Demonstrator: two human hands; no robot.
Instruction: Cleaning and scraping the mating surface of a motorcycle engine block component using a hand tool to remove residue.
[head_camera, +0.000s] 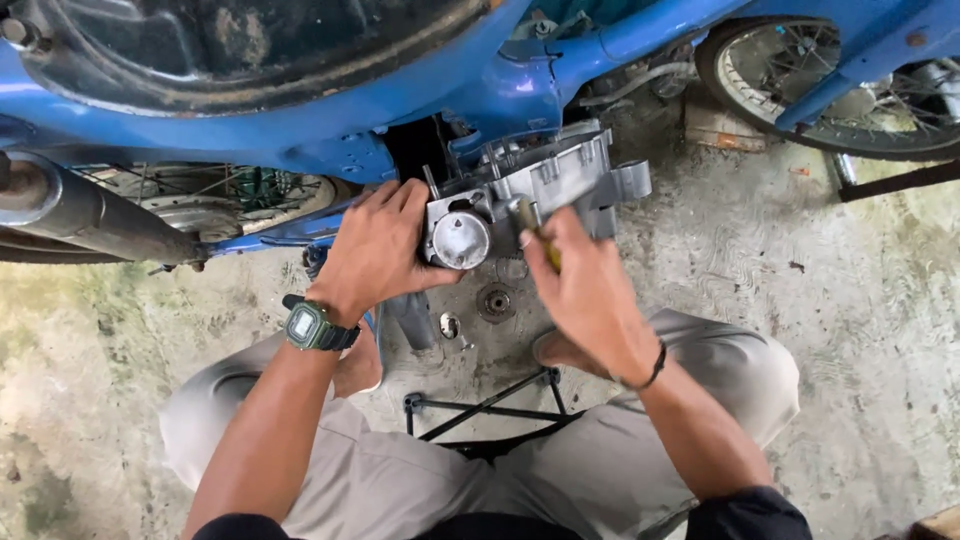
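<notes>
Piston (461, 240) sitting exposed at the engine block (560, 175); left hand (375, 250) gripping the block beside it, right hand (585, 285) clasping a yellow-handled tool (535, 235). Tool slipping could be scoring the piston.

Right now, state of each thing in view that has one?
Piston: exposed, crown facing the camera, no cylinder over it.
Engine case: mounted in the blue frame, studs bare.
Left hand: gripping the case beside the piston.
Right hand: closed on a yellow-handled tool, tip at the case.
Round part: loose on the floor.
Wheel: on the ground, partly cut off.
</notes>
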